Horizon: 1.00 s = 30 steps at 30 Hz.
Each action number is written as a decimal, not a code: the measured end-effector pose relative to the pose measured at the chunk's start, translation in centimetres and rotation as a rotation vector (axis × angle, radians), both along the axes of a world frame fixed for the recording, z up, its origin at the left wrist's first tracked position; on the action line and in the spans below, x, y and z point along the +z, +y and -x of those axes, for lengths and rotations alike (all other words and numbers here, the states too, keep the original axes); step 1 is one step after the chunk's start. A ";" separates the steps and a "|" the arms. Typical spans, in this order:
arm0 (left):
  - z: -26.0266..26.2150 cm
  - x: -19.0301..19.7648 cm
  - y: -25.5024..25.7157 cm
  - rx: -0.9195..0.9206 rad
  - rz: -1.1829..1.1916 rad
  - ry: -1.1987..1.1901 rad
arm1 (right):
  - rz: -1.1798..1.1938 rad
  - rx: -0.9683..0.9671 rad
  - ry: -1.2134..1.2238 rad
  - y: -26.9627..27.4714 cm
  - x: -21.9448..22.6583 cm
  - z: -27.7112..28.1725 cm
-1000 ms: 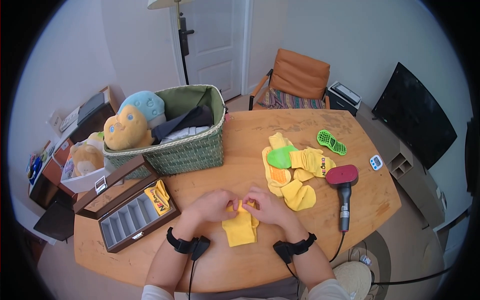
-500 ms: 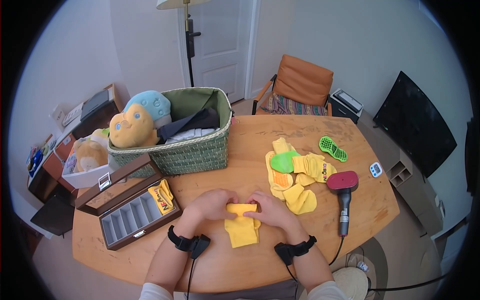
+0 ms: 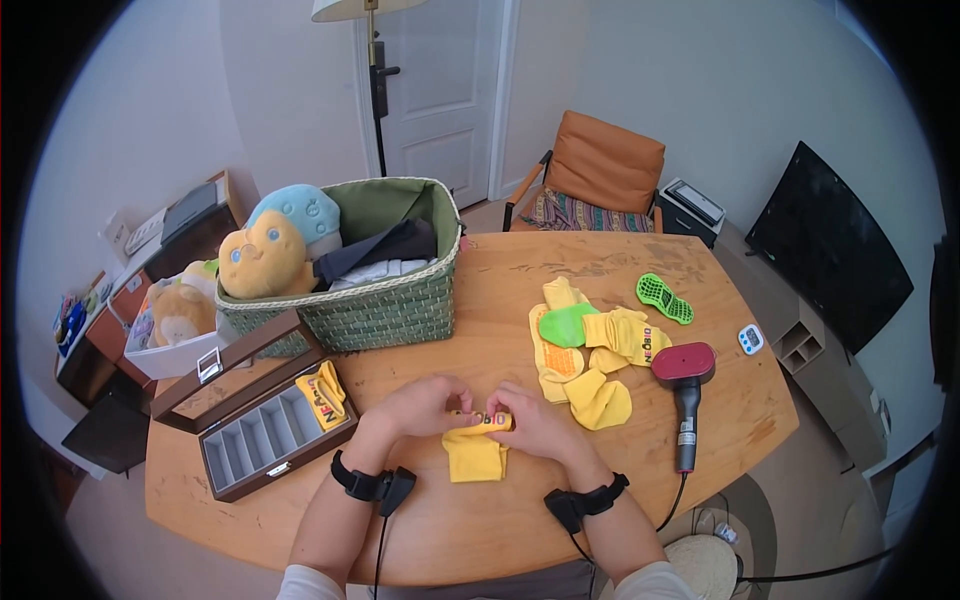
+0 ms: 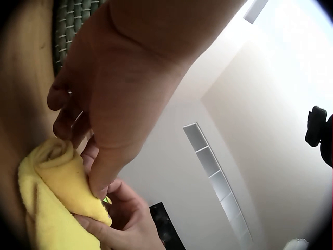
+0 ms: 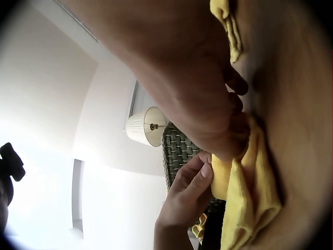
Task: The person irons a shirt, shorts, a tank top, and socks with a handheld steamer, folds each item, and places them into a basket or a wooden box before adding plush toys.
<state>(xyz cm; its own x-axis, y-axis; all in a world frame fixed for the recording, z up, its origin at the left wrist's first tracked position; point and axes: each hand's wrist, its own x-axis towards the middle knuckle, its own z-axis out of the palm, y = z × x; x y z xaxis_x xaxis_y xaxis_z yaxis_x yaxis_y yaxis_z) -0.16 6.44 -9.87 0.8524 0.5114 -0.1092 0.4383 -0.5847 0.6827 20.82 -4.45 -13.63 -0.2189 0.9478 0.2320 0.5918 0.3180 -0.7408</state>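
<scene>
A yellow sock [image 3: 476,458] lies on the table in front of the person, its far end rolled up with dark and coloured lettering on the roll. The left hand [image 3: 428,405] pinches the roll's left end, and the right hand [image 3: 535,422] pinches its right end. In the left wrist view the spiral end of the rolled sock [image 4: 67,182] shows below the left hand [image 4: 125,88]. From the right wrist view, the right hand [image 5: 192,88] has its fingers curled on the yellow fabric [image 5: 244,192], whose loose part hangs toward the camera's lower edge.
A brown compartment box [image 3: 270,440] with a folded yellow sock [image 3: 322,396] stands left, before a green basket [image 3: 385,315] of plush toys. To the right lie several yellow socks [image 3: 600,400], a green sole-shaped piece [image 3: 664,298], a corded handheld appliance [image 3: 686,400] and a small timer [image 3: 750,339].
Both hands have rolled the sock's far end toward the person, so lettering now shows on the roll. The flat part is shorter. The head view has shifted slightly since the earliest frame.
</scene>
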 end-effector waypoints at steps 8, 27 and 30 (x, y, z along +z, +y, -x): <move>0.3 -1.7 0.5 -0.129 0.013 0.089 | 0.237 -0.024 0.078 -0.2 0.1 -0.6; 0.2 -0.1 -0.3 -0.004 -0.113 0.021 | 0.066 -0.083 -0.036 -0.5 1.6 0.5; 0.1 -0.9 -0.2 -0.028 -0.156 -0.027 | -0.002 -0.068 -0.028 -0.3 0.9 0.4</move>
<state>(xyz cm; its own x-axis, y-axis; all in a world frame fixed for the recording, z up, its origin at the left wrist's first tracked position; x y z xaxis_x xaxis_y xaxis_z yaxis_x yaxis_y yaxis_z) -0.25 6.20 -10.76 0.8682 0.4962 -0.0070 0.4028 -0.6965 0.5938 20.42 -4.76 -12.70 -0.1608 0.9600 0.2290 0.6321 0.2784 -0.7231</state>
